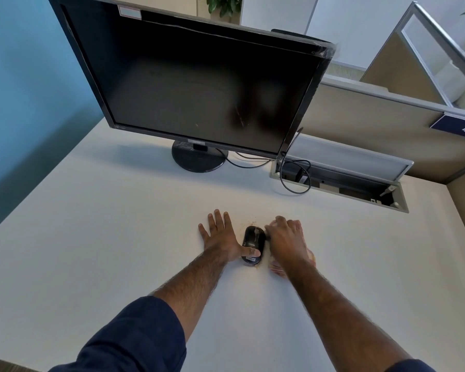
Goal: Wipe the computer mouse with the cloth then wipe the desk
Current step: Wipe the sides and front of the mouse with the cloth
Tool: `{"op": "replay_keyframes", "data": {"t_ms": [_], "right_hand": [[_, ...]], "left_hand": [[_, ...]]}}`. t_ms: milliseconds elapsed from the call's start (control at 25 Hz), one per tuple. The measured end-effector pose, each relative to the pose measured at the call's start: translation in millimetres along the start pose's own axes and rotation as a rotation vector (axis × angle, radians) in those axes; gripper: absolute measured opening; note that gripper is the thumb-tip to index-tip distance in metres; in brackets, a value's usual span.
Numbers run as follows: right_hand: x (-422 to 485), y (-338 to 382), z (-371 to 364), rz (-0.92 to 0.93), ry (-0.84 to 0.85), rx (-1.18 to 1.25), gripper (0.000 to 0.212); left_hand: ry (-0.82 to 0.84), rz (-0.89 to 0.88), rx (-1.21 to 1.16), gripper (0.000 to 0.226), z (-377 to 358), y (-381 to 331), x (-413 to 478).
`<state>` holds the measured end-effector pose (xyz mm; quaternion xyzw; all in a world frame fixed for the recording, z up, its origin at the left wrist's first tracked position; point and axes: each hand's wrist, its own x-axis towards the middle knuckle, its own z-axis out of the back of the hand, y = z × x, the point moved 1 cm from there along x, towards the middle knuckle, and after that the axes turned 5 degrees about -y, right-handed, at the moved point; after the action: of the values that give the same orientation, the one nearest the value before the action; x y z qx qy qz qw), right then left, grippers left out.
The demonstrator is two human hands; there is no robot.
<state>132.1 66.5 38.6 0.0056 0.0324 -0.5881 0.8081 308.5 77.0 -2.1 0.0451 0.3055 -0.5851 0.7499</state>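
The mouse (253, 244) is seen at lower centre of the frame on the desk (118, 224), long axis running toward the monitor (199, 87); it is pinned at its near end by the left hand (222, 237), fingers spread flat, thumb on top. The cloth (279, 267) is bunched under the right hand (287, 242), touching the mouse's right flank, so that hand is better placed. "439" is readable at right edge; mouse label is illegible.
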Motion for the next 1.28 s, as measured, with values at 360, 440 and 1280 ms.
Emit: {"op": "replay_keyframes", "data": {"t_ms": [360, 440, 1280], "right_hand": [[22, 16, 6, 0.059, 0.016, 0.109, 0.037], [19, 14, 3, 0.044, 0.014, 0.131, 0.035], [-18, 13, -16, -0.162, 0.007, 0.437, 0.053]], "left_hand": [[-0.015, 0.014, 0.037, 0.154, 0, -2, -1], [-0.022, 0.010, 0.029, 0.154, -1, -2, -2], [-0.036, 0.009, -0.028, 0.155, -2, -1, -2]]}}
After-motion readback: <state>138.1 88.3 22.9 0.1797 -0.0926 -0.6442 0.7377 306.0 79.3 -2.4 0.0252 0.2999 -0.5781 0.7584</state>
